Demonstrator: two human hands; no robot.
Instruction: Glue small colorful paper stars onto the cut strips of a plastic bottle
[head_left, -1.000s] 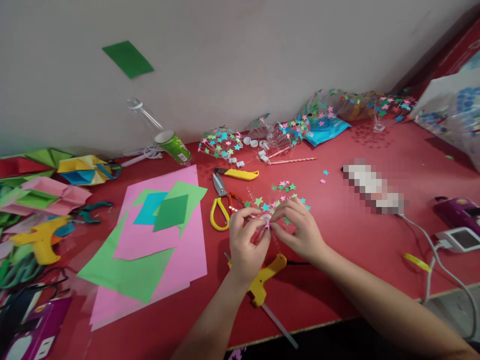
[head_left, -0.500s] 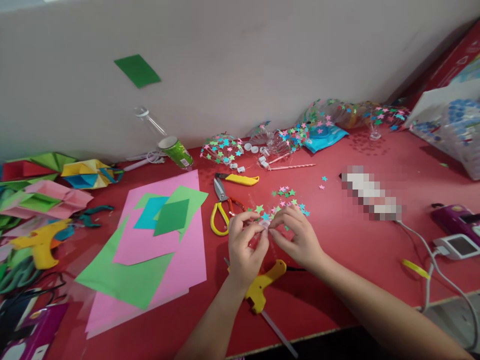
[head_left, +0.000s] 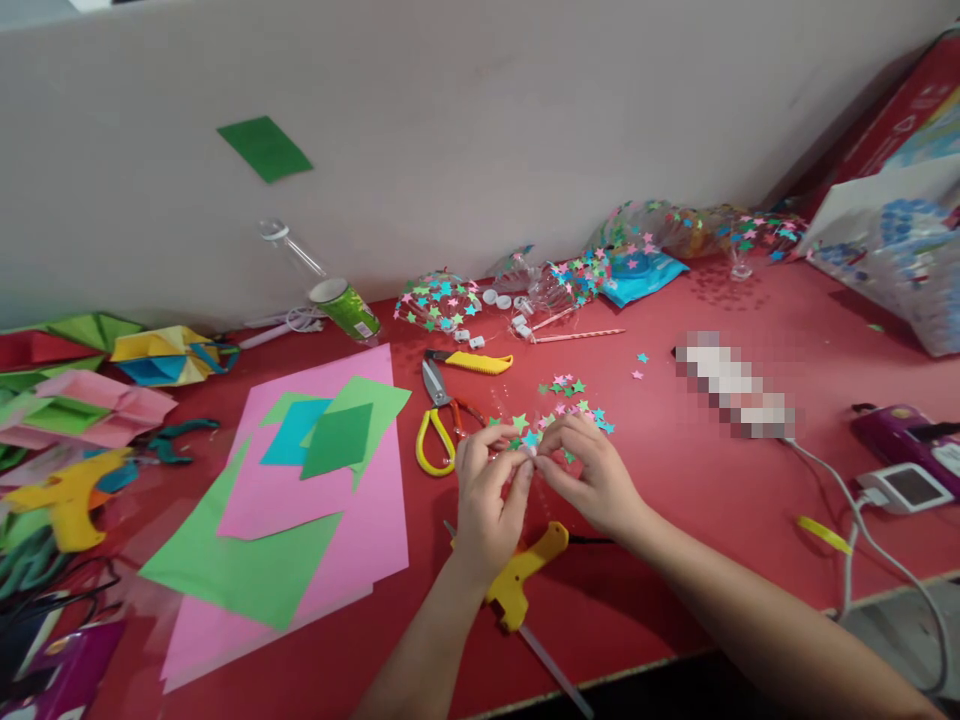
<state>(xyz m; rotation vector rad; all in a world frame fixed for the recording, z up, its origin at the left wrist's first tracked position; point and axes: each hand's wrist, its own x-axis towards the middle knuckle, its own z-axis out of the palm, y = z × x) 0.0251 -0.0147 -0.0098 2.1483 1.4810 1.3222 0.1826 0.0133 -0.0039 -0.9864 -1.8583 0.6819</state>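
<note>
My left hand (head_left: 491,490) and my right hand (head_left: 592,475) meet fingertip to fingertip above the red tabletop. Both are closed in a pinch at a small whitish piece (head_left: 531,452), too small and too covered to name. Just behind the fingertips lie loose paper stars (head_left: 577,408) in pink, green and blue. A yellow glue gun (head_left: 517,585) rests under my left wrist, a clear glue stick (head_left: 551,665) poking out toward the table's front edge. Left of my hands are yellow-and-red-handled scissors (head_left: 436,420) and a yellow box cutter (head_left: 480,363).
Pink sheets (head_left: 382,500) with green and blue paper lie left. Star-covered clear plastic pieces (head_left: 439,300), a tilted green can (head_left: 349,312) and a blue packet (head_left: 641,278) line the wall. Folded paper lanterns (head_left: 169,355) and another yellow glue gun (head_left: 71,500) sit far left; a white cable (head_left: 829,490) runs right.
The whole view has shifted slightly, so the table items appear a little further left. My hands keep the same pinch at nearly the same place.
</note>
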